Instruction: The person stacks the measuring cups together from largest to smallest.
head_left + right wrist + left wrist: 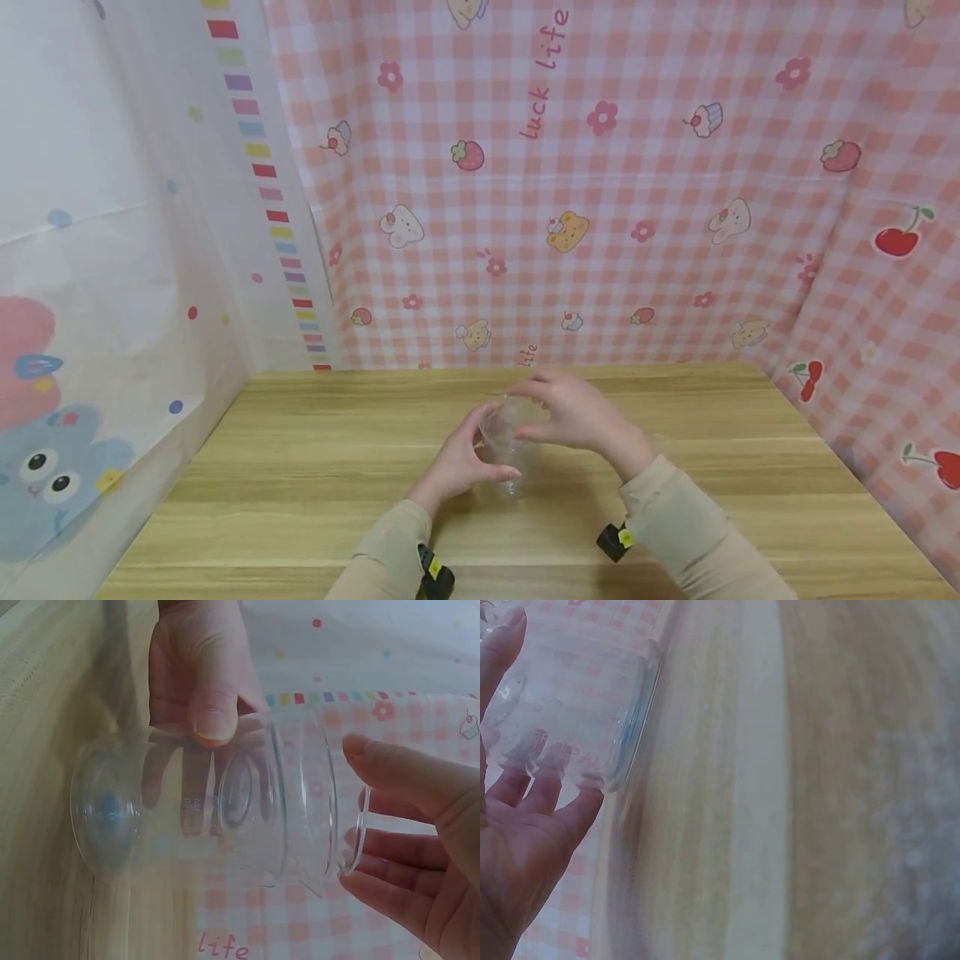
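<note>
A clear jug (169,847) with a rounded base, small printed marks and a pouring lip stands over the wooden table, between the two hands. My left hand (461,462) grips its body from the left, the thumb on the near side and the fingers seen through the wall. At the jug's mouth is a round clear lid (363,832). My right hand (577,414) holds that lid by its edge, thumb on one side and fingers on the other. In the left wrist view, my fingertips press against the jug (592,697).
The wooden table (300,500) extends on all sides of the hands. Behind it hangs a pink checked cloth (525,208), with a white patterned sheet (150,275) on the left. A small black device (615,542) is strapped under the right wrist.
</note>
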Motion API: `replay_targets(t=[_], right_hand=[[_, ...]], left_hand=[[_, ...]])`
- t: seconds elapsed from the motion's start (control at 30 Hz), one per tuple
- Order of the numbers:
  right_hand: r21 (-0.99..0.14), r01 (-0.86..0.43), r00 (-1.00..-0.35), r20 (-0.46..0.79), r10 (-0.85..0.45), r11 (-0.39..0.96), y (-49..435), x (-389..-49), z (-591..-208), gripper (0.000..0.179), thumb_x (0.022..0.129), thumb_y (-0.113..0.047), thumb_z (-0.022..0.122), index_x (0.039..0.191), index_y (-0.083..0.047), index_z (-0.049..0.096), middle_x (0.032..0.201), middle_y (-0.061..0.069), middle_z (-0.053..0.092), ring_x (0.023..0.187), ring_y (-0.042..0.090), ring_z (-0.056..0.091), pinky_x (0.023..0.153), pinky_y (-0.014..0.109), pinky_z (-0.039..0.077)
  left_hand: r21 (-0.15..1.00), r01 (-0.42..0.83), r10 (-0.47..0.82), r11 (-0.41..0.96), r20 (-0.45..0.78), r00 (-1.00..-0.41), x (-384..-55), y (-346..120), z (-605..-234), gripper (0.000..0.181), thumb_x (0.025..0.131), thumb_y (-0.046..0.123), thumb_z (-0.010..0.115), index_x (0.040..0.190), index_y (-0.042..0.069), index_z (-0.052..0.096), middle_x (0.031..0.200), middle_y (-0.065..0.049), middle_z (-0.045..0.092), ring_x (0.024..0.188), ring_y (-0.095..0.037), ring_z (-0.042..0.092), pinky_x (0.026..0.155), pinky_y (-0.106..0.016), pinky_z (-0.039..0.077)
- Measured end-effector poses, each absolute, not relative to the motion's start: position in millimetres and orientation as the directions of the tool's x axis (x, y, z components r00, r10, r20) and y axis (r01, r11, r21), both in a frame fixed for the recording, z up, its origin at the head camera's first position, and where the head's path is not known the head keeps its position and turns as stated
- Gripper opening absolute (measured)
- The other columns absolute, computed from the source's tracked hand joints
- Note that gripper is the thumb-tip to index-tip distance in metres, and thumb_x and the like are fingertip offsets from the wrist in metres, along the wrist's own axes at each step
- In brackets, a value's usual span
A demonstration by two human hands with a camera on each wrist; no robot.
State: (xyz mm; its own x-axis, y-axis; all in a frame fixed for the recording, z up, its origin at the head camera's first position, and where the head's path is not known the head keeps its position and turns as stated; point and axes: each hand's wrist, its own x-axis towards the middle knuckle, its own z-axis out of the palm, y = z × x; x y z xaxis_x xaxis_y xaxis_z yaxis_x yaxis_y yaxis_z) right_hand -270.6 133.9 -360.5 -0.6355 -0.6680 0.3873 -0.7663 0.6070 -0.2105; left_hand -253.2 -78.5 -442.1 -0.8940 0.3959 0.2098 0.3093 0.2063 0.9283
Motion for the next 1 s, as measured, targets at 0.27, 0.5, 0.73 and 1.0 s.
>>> replay_targets(t=[0.27, 0.5, 0.73, 1.0], right_hand=[[-0.205, -0.749, -0.658, 0.341, -0.672, 0.629, 126, -269, -363, 0.049, 0.078, -0.031, 0.085, 0.119, -0.009, 0.070, 0.110, 0.006, 0.068, 0.096, 0.021, 0.065, 0.081, 0.038, 0.056], [-0.189, -0.731, -0.679, 0.294, -0.673, 0.655, 121, -268, -362, 0.048, 0.078, -0.034, 0.084, 0.119, -0.011, 0.071, 0.109, 0.005, 0.068, 0.096, 0.021, 0.064, 0.081, 0.038, 0.055], [-0.186, -0.711, -0.701, 0.250, -0.667, 0.678, 118, -268, -361, 0.048, 0.078, -0.034, 0.084, 0.119, -0.012, 0.071, 0.107, 0.004, 0.067, 0.092, 0.019, 0.063, 0.078, 0.036, 0.055], [-0.176, -0.726, -0.686, 0.250, -0.683, 0.665, 115, -270, -362, 0.045, 0.078, -0.034, 0.084, 0.116, -0.012, 0.072, 0.106, 0.004, 0.069, 0.091, 0.018, 0.064, 0.078, 0.035, 0.055]], left_hand=[[0.928, 0.315, 0.395, 0.199, 0.219, -0.892, -266, -79, -462, 0.096, 0.071, 0.004, 0.089, 0.150, 0.006, 0.034, 0.148, -0.019, 0.041, 0.132, -0.038, 0.045, 0.103, -0.049, 0.045], [0.934, 0.307, 0.395, 0.186, 0.215, -0.893, -274, -80, -475, 0.097, 0.070, 0.009, 0.090, 0.150, 0.013, 0.035, 0.150, -0.013, 0.042, 0.134, -0.032, 0.045, 0.103, -0.045, 0.046], [0.932, 0.308, 0.394, 0.189, 0.215, -0.894, -273, -80, -474, 0.097, 0.070, 0.013, 0.091, 0.150, 0.016, 0.036, 0.149, -0.010, 0.043, 0.133, -0.032, 0.045, 0.103, -0.044, 0.046], [0.935, 0.288, 0.386, 0.208, 0.192, -0.902, -273, -80, -472, 0.096, 0.070, 0.012, 0.091, 0.149, 0.018, 0.037, 0.148, -0.007, 0.044, 0.132, -0.028, 0.046, 0.103, -0.042, 0.046]])
